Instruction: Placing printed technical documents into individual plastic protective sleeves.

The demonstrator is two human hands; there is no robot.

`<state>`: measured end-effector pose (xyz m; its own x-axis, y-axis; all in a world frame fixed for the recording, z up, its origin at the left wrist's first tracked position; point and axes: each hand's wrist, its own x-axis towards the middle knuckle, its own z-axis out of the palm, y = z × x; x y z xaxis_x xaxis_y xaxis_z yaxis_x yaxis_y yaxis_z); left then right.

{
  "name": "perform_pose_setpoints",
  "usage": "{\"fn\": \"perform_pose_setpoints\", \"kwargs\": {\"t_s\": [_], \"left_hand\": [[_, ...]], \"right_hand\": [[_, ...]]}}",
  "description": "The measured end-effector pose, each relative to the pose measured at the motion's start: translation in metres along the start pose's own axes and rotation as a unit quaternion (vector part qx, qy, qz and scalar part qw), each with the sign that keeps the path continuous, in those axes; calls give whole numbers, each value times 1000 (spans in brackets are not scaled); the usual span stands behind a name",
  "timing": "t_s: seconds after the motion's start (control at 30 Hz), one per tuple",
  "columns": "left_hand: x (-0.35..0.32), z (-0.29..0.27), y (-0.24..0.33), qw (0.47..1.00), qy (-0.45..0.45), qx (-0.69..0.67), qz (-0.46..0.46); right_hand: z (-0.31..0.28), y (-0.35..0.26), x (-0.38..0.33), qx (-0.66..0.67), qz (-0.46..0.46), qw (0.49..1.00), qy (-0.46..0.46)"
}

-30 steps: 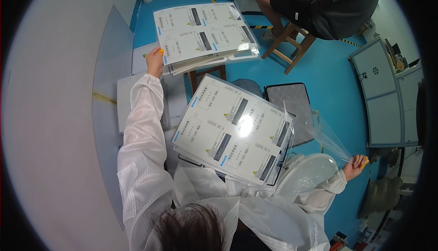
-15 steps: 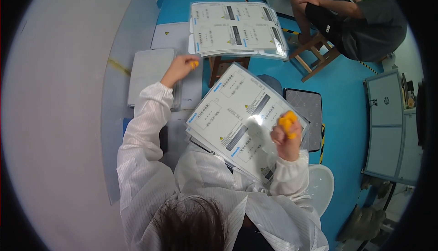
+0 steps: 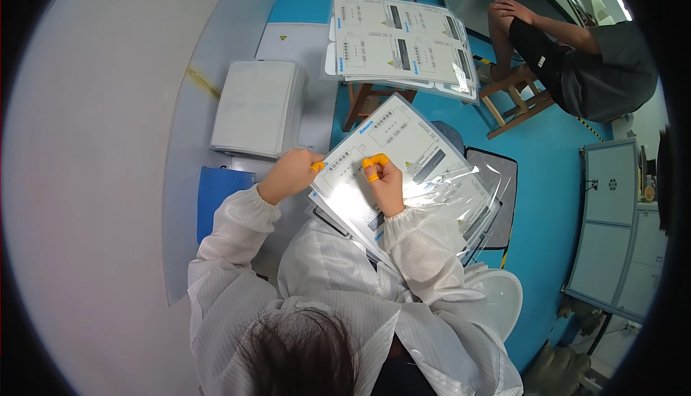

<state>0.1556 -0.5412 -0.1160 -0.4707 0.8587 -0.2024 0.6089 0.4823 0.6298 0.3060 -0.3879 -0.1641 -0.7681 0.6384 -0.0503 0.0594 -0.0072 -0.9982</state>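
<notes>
A stack of printed label sheets [image 3: 425, 144] lies slanted across my lap, with text panels and yellow warning triangles on the top one. My left hand [image 3: 291, 173] is closed at the left edge of that top sheet, its yellow-covered fingertip pressed on the margin. Over the middle of the sheet my right hand [image 3: 384, 186] is curled, with yellow finger cots on its fingers; whatever it pinches is too small to make out. Clear, crinkled plastic film [image 3: 464, 198] spreads over the lower right part of the stack, shiny with glare.
Ahead, similar printed sheets [image 3: 403, 40] are piled on a wooden stool [image 3: 360, 105]. A white block-like stack [image 3: 255, 105] stands left, with a blue bin [image 3: 219, 194] nearer. Rightward are a grey padded seat [image 3: 497, 209], a white round stool [image 3: 497, 295] and a seated person [image 3: 597, 58].
My left hand has come down and back to the sheet's left edge. My right hand has moved left from the sheet's right side to its middle. Crinkled film now shows at the right.
</notes>
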Motion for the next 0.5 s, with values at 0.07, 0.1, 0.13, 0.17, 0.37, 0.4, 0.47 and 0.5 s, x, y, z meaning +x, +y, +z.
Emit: {"fn": "perform_pose_setpoints", "kwargs": {"t_s": [0.07, 0.1, 0.13, 0.17, 0.37, 0.4, 0.47, 0.5], "left_hand": [[2, 0, 4, 999, 15, 10, 27], [4, 0, 5, 998, 30, 21, 55], [5, -2, 8, 998, 28, 21, 55], [5, -5, 12, 997, 24, -73, 19], [2, -12, 22, 971, 9, -234, -38], [2, -13, 22, 965, -1, -258, -41], [0, -16, 23, 964, -3, -261, -50], [0, -16, 24, 963, -7, -265, -56]], "right_hand": [[3, 0, -5, -78, -43, 996, -27], [6, -5, -8, -80, -42, 996, -23], [11, -14, -13, -142, -71, 986, -51], [17, -21, -18, -203, -99, 971, -78], [36, -30, -22, -296, -75, 945, -118], [34, -27, -15, -277, -59, 955, -89], [24, -26, -8, -278, -26, 959, -56], [22, -32, -7, -266, -14, 962, -54]]}}
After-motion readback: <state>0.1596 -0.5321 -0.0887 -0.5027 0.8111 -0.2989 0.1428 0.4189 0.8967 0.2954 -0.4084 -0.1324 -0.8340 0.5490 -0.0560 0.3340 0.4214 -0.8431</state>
